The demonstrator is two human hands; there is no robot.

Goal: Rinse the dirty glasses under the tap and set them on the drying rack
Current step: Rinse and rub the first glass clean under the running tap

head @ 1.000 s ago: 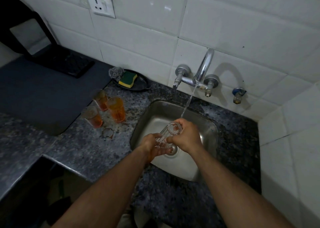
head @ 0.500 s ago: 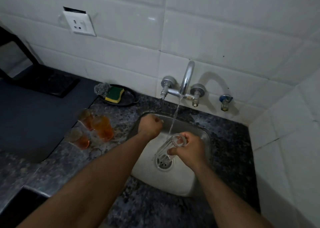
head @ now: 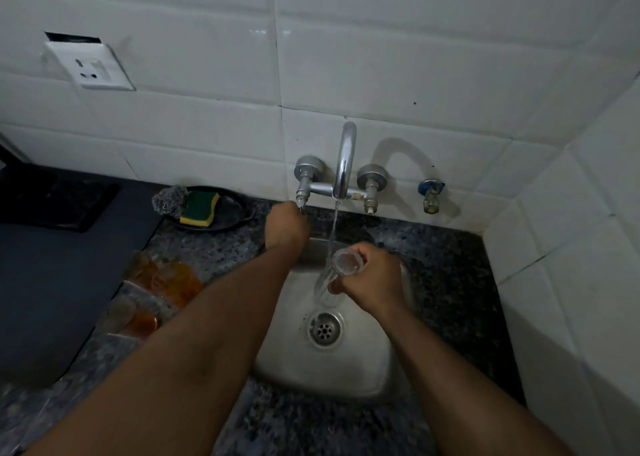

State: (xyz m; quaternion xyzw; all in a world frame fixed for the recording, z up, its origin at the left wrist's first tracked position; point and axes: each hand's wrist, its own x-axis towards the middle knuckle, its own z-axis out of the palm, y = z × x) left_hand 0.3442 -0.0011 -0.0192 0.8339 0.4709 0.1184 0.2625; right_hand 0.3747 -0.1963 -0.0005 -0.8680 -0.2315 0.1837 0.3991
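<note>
Glass (head: 333,275) sits gripped in the right hand (head: 372,279) under the tap (head: 344,164) stream, left hand (head: 285,228) closed on the tap handle (head: 304,192).

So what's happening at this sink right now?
A person is rinsing a clear drinking glass over the steel sink. The right hand holds it tilted under the thin stream from the chrome wall tap. The left hand is closed at the tap's left valve handle. Several glasses with orange residue wait on the speckled granite counter, left of the sink. No drying rack is in view.
</note>
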